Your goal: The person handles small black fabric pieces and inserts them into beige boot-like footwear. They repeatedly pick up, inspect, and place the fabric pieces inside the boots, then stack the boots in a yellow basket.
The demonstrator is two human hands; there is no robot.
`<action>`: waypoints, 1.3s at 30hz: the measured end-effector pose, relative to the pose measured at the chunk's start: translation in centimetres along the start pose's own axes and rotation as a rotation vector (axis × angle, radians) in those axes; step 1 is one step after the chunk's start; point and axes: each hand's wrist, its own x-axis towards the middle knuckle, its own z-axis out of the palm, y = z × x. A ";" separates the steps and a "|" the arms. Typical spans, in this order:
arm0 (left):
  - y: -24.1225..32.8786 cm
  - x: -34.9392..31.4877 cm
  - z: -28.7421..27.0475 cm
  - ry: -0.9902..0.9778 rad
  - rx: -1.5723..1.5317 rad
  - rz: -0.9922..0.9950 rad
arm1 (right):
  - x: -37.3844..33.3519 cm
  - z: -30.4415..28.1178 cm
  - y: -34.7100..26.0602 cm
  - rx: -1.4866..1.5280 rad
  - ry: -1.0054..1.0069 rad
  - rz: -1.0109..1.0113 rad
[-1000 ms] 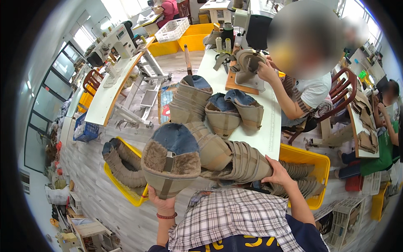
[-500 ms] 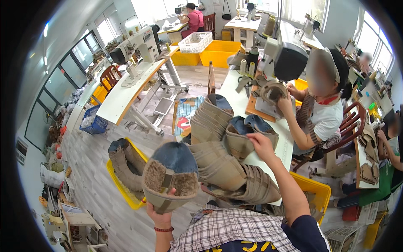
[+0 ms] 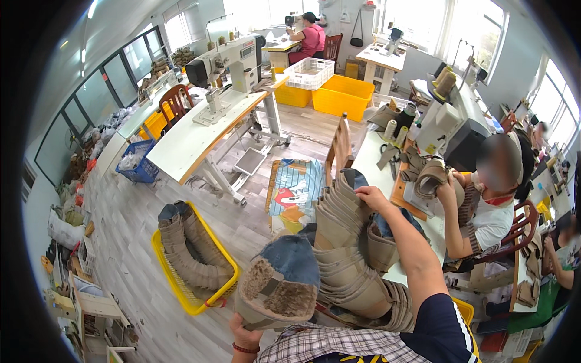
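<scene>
My left hand (image 3: 245, 333), low in the view, grips a khaki fleece-lined cap (image 3: 280, 275) by its lower edge. Its blue lining and brown fleece face up, with a small grey patch across the fleece. My right hand (image 3: 374, 198) reaches forward, fingers closed at the top end of a tall nested stack of khaki caps (image 3: 336, 224). More of these caps curve down the near side of the table, by my shirt. Next to the stack, partly behind my right forearm, is a shorter group of caps (image 3: 381, 245) with blue linings.
A yellow basket (image 3: 158, 245) on the floor at left holds nested caps. Across the white table (image 3: 378, 158), a co-worker (image 3: 487, 206) handles a khaki piece at a sewing machine (image 3: 451, 130). A wooden chair (image 3: 339, 145) stands at the table's far left side. Another sewing table (image 3: 175, 145) is further left.
My right hand has moved from the shorter cap group to the top of the tall stack. The cap in my left hand is lower and further right; the whole view has shifted.
</scene>
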 end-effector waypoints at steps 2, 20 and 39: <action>0.3 -0.4 -0.3 -0.027 0.566 0.180 | 0.5 -0.8 -0.7 0.081 -0.156 0.138; 0.2 -0.5 3.9 -0.291 0.660 0.144 | -0.8 0.5 -1.8 -0.189 -0.006 -0.032; -3.6 0.7 3.9 -0.213 -0.352 -0.317 | -3.1 0.1 -3.8 0.298 0.619 -0.199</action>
